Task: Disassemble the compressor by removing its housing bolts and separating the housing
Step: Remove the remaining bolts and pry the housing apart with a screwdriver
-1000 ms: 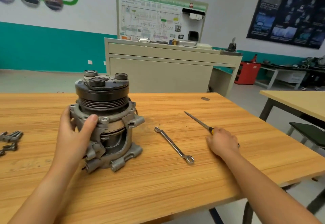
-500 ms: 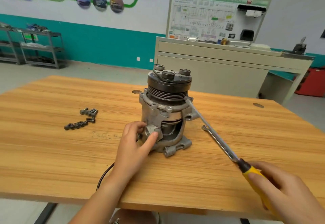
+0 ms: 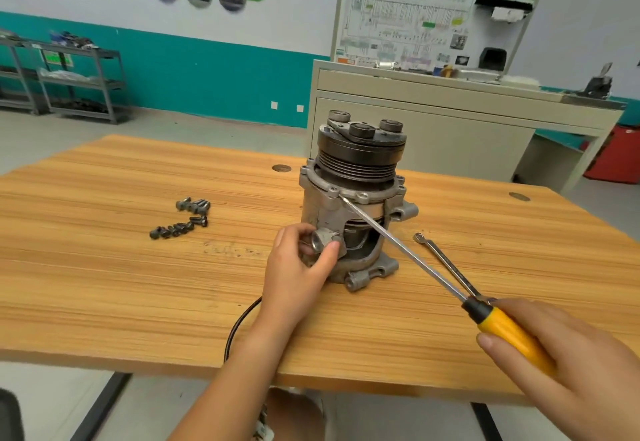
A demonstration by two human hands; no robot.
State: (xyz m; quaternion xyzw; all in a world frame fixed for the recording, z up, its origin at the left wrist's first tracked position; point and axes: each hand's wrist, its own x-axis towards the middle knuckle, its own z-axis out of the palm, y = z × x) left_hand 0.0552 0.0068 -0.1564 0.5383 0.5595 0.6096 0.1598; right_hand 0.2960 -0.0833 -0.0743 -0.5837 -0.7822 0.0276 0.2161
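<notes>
Compressor: the compressor [image 3: 322, 212] stands upright near the middle of the desk [image 3: 104, 267], with its black pulley [image 3: 360, 156] on top and the mounting ears at the bottom.
Left hand: my left hand [image 3: 298, 267] is curled round a round lug [image 3: 323, 239] low on the side of the housing [image 3: 349, 194], thumb on the front of it. It holds the body steady.
Right hand: my right hand [image 3: 568, 371] is closed round the yellow handle of the screwdriver [image 3: 401, 246]. The shaft goes up and to the left, and the tip touches the seam just under the upper flange.
Bolts: the bolts [image 3: 183, 219] lie in a small heap on the desk, well apart to the left. The flange holes I can see look empty, so I judge the step now is to separate the housing.
Weight: it is cast metal with a big pulley, so I expect it to be heavy and rather top-heavy. It could tip when I lever.
Surface: it looks stiff and rough. I cannot tell if it is oily.
Where to hold: the lugs and ears give a sure hold. I would avoid the pulley, which may turn, and the open window in the side.
Risk: the tip may slip out of the seam toward my left hand, and the seam edge may be marked.
Wrench: the wrench [image 3: 446, 267] lies on the desk just right of the compressor, beside the shaft.
</notes>
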